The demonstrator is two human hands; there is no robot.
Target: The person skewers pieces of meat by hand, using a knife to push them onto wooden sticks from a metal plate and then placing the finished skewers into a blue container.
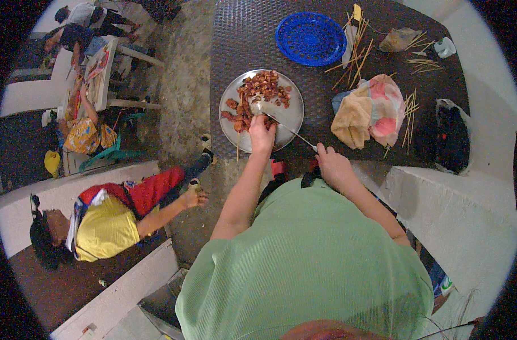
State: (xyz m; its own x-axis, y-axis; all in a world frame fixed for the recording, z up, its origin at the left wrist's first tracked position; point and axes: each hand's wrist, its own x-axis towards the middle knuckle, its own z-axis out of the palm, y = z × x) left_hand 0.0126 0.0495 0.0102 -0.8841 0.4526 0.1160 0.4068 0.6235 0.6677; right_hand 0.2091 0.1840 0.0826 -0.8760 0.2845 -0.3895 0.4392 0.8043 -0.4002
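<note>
A round metal plate [292,122] lies near the table's front edge, with chopped reddish-brown meat [264,86] over its far part. At the plate's left, larger meat pieces [231,113] lie beside a thin wooden skewer [238,148], whose end pokes past the near rim. My left hand [262,135] reaches over the near side of the plate, fingers closed at the meat; what they pinch is hidden. My right hand [333,164] is closed round the handle of a slim metal utensil [292,132], which slants over the right rim to my left fingertips. Its exact kind is unclear.
On the dark woven-pattern table [241,45] are a blue openwork plastic plate [310,38], scattered wooden skewers [357,56], a crumpled cloth [352,122], and a black tray [453,136]. A person in yellow [108,226] sits at left; others gather round a white table [101,73] farther off.
</note>
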